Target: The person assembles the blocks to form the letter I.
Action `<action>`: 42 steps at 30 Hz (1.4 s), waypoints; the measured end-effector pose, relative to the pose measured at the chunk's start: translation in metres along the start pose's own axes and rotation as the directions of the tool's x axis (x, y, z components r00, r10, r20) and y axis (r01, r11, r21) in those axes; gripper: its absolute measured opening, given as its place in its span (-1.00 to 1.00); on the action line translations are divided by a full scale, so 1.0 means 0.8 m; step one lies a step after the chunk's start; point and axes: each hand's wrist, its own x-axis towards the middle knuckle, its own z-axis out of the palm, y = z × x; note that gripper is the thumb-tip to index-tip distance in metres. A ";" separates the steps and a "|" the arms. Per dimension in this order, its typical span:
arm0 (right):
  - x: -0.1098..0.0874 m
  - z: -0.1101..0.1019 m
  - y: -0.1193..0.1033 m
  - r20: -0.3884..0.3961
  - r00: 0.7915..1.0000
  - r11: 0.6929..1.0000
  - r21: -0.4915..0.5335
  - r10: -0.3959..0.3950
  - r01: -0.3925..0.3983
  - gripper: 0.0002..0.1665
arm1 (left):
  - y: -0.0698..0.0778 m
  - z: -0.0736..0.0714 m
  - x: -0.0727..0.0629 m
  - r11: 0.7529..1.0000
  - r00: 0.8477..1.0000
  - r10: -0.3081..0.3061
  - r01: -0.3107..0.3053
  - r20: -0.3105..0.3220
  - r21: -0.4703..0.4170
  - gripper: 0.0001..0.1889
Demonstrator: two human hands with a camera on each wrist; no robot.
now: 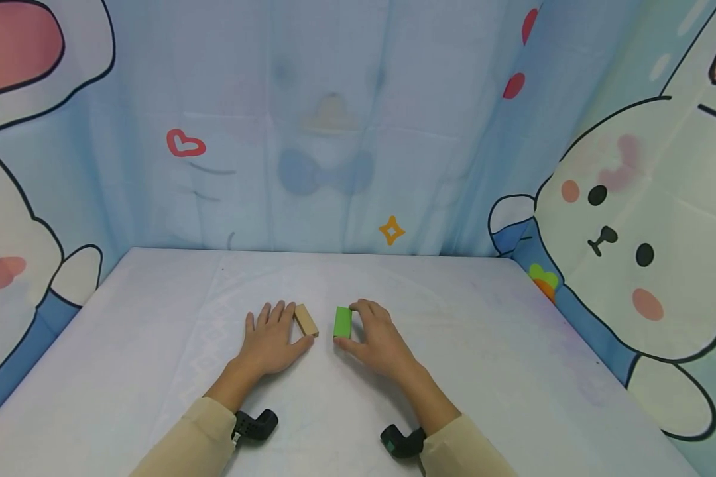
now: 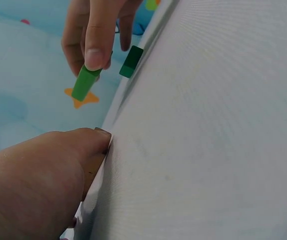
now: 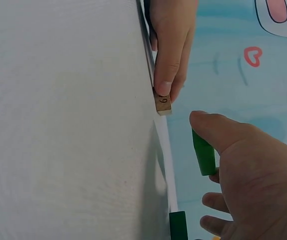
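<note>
My left hand (image 1: 270,341) is low over the white table, a wooden block (image 1: 306,320) pinched lengthwise between thumb and index finger while the other fingers lie spread. In the right wrist view, the end of that wooden block (image 3: 163,103) bears a dark digit-like mark. A bright green block (image 1: 343,322) is held at its two ends by the thumb and a finger of my right hand (image 1: 382,341). The left wrist view shows this green block (image 2: 86,82) raised off the table. Beneath it, a darker green block (image 2: 131,61) rests on the tabletop, hidden in the head view.
A white cloth covers the table (image 1: 358,424). Behind it hangs a light blue curtain (image 1: 233,185) printed with cartoon animals. Each wrist wears a black camera, the left camera (image 1: 256,424) and the right camera (image 1: 402,442) both sitting inward of the sleeves.
</note>
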 end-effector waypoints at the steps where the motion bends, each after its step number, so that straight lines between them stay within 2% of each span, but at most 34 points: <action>1: -0.001 0.000 -0.001 0.001 1.000 1.000 0.000 -0.003 0.003 -0.23 | 0.000 0.000 0.000 1.000 1.000 -0.002 0.002 0.002 0.001 -0.12; 42: -0.027 0.001 -0.006 0.003 0.997 0.997 0.037 -0.071 0.071 -0.22 | -0.001 -0.003 -0.003 1.000 1.000 -0.003 0.003 0.000 -0.004 -0.12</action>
